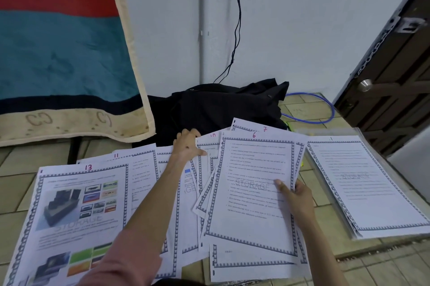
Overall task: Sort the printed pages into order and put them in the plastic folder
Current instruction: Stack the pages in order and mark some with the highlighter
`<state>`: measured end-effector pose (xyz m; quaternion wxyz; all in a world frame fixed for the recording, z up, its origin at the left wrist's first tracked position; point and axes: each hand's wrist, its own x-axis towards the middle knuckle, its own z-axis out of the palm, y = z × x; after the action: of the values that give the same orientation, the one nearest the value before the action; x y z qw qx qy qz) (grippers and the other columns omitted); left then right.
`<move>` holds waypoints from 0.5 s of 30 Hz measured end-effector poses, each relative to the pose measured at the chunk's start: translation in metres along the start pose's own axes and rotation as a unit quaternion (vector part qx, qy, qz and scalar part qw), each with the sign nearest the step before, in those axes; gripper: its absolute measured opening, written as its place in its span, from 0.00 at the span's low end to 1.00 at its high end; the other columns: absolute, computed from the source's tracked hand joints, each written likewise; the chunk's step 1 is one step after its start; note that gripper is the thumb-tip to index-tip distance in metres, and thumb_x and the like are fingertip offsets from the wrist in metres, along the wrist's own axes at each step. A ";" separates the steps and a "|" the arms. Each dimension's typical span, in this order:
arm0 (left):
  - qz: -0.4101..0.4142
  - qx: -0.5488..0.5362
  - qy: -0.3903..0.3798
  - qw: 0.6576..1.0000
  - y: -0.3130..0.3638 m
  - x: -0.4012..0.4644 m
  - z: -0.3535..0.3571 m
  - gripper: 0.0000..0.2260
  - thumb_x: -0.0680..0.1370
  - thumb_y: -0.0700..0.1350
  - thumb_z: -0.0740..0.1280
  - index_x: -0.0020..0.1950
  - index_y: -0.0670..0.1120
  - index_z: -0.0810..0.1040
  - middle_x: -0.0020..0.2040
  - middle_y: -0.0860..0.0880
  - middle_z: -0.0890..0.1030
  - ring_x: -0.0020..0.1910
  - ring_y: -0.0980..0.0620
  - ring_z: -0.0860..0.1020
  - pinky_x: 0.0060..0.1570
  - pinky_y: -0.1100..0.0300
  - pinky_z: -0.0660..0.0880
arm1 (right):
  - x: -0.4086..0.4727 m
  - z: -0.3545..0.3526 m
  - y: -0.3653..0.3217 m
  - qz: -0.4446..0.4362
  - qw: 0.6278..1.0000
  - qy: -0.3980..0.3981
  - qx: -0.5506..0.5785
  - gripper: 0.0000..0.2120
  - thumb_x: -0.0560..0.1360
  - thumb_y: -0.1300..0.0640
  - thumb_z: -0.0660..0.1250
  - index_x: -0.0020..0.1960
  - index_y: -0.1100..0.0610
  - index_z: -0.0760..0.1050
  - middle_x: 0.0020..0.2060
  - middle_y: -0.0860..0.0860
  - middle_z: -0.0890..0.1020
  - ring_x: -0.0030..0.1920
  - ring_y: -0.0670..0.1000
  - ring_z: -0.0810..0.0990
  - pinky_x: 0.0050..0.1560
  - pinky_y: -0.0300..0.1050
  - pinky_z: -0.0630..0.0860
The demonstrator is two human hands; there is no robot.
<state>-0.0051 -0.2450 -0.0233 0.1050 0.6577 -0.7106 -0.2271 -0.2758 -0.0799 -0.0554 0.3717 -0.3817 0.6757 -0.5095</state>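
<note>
Left of both hands, page 13 (81, 211) lies flat on the tiled floor (18, 183). The left hand (187, 146) reaches past it, fingers loosely spread on the far pages (162, 164). Further right, the right hand (294, 195) pinches page 6 (251, 183) at its edge, thumb on top; just beyond that grip, the plastic folder (395, 171) holds a page stack (363, 181).

two hands (186, 146), one black garment (221, 106), one blue cable (325, 111)

Handwritten 13 on page (76, 204); 11, 6, 7 on others; "STORAGE" watermark.
</note>
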 end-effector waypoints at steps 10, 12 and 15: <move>0.058 -0.029 0.188 0.980 0.006 0.000 -0.011 0.09 0.78 0.38 0.61 0.50 0.46 0.81 0.46 0.49 0.85 0.44 0.49 0.81 0.43 0.58 0.75 | 0.000 0.004 0.002 -0.007 1.000 0.016 0.022 0.10 0.74 0.58 0.69 0.56 0.56 0.79 0.44 0.43 0.83 0.41 0.37 0.82 0.40 0.31 0.78; 0.056 -0.031 0.197 0.978 0.008 0.002 -0.017 0.09 0.78 0.39 0.61 0.50 0.47 0.81 0.46 0.48 0.84 0.44 0.49 0.81 0.44 0.56 0.77 | 0.000 0.005 0.001 0.000 0.999 0.024 0.031 0.09 0.75 0.57 0.68 0.55 0.55 0.79 0.43 0.43 0.83 0.44 0.42 0.83 0.45 0.39 0.79; 0.047 -0.172 0.149 0.973 0.013 0.001 -0.027 0.07 0.79 0.41 0.60 0.52 0.44 0.77 0.48 0.49 0.80 0.47 0.52 0.78 0.46 0.59 0.75 | -0.002 0.008 -0.003 0.018 0.998 0.030 0.046 0.07 0.77 0.54 0.66 0.51 0.55 0.80 0.43 0.48 0.84 0.45 0.48 0.83 0.47 0.46 0.79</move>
<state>-0.0050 -0.2508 0.0064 0.3321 0.6219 -0.6675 -0.2396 -0.2673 -0.0819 -0.0542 0.3776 -0.3358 0.6693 -0.5447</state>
